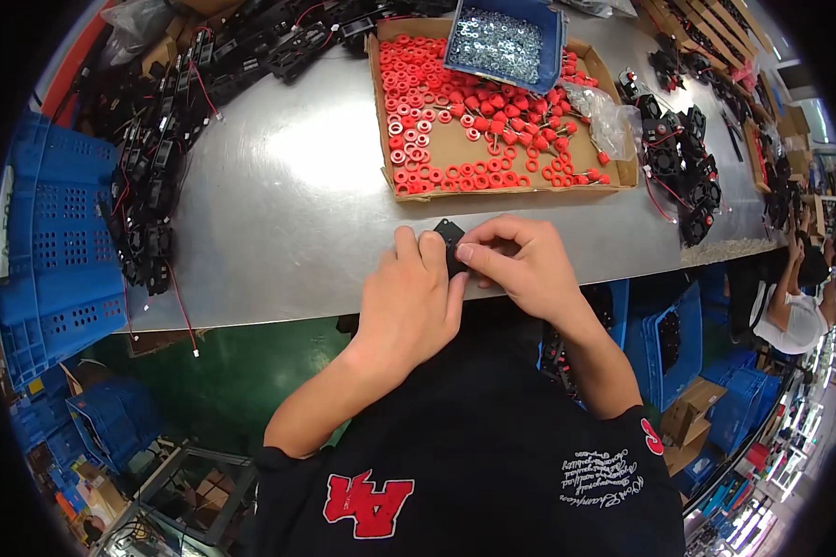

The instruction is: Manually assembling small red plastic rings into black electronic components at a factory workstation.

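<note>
while the left hand (411, 292) holds a small black part (450, 232) between its thumb and fingers, the right hand (525, 267) meets it from the other side. the right thumb and forefinger are drawn narrow against the part's right edge; whether they grip it or some tiny piece cannot be told. the part sits between the two hands, above the near edge of a metal table (297, 190). just beyond the right hand lies a cardboard tray (520, 189), with red rings (466, 171) nearest and red knobs (520, 116) behind them. a clear bag (606, 121) rests at its right side. well to the right of the right hand are black fans (669, 160); left of the left hand, more fans (158, 243) lie beside a blue crate (54, 246). farthest ahead of the hands, a blue bin (550, 70) of small metal pieces (494, 37) sits over the tray's far edge.
</note>
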Motion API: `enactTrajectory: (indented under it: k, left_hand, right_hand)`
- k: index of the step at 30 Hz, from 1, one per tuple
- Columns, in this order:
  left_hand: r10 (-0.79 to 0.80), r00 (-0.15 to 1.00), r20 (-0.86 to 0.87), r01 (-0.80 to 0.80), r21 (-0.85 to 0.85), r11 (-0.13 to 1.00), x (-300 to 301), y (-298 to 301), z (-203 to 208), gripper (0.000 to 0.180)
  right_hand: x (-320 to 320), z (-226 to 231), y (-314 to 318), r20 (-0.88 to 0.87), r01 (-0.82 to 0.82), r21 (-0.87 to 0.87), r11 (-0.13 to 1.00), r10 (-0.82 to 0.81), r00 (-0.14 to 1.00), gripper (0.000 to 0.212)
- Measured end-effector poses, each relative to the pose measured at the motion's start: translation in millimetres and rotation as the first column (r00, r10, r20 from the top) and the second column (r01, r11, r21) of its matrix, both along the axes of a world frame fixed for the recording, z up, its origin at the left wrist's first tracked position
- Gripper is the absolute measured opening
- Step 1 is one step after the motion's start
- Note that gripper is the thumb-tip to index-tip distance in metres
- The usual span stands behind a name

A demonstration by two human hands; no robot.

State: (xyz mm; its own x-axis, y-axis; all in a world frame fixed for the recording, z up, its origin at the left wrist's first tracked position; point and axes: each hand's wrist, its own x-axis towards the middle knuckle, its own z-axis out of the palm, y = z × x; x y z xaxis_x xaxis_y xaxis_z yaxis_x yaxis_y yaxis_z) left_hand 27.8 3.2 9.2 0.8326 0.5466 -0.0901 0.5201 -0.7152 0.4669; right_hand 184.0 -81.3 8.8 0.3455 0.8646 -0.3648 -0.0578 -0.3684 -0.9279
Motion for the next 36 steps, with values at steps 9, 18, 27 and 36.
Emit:
enactTrajectory:
  k: [9,18,27,36]
  left_hand:
    - [0.031,0.999,-0.019,-0.032,-0.068,0.997,-0.8,0.0,0.6,0.040]
    - [0.028,1.000,0.008,-0.028,-0.052,0.998,0.6,-1.8,-0.1,0.039]
    - [0.026,1.000,-0.007,-0.026,-0.045,0.999,-0.6,-0.2,0.0,0.039]
    - [0.012,1.000,0.010,-0.011,-0.046,0.999,0.0,-1.9,0.1,0.039]
  right_hand:
    - [33.1,17.8,27.7,0.564,-0.053,0.213,0.976,-0.079,0.822,0.012]
    - [138.0,19.4,145.4,0.912,-0.093,-0.288,0.953,0.243,-0.330,0.012]
    - [147.4,15.3,145.2,0.966,-0.186,-0.100,0.977,0.051,-0.252,0.008]
    - [162.5,20.3,138.8,0.992,-0.387,-0.066,0.920,0.019,-0.123,0.017]
